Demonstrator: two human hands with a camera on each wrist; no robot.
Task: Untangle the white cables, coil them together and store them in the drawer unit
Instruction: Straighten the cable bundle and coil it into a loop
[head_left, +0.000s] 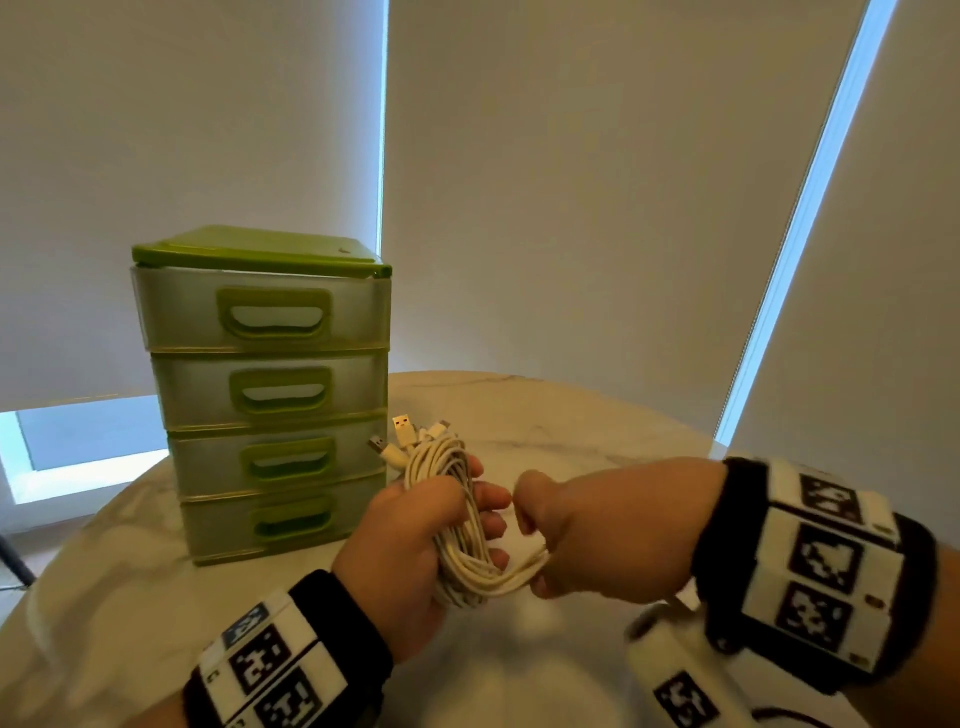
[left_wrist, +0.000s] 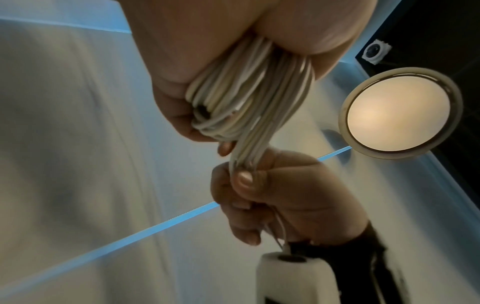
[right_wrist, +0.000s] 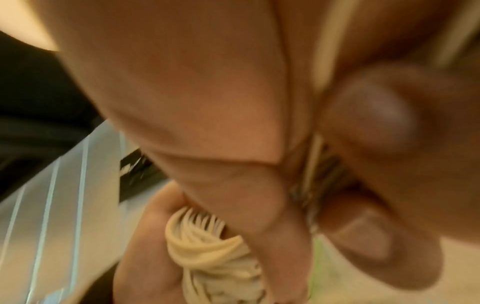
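Item: bundle of white coiled cables (head_left: 457, 514), gripped by the left hand (head_left: 410, 551) above the pale marble table (head_left: 571, 431); a strand group is pinched in the right hand (head_left: 597, 530) at 3 o'clock.

Risk: loops judged liable to spring loose if either hold is slackened; plugs could snag.

Room: green four-drawer plastic unit (head_left: 270, 389) at 10 o'clock, drawers closed; open tabletop at 1 o'clock, its curved edge beyond.

White cables (head_left: 460, 525), coiled, held above the table beside the closed green drawer unit (head_left: 270, 395).
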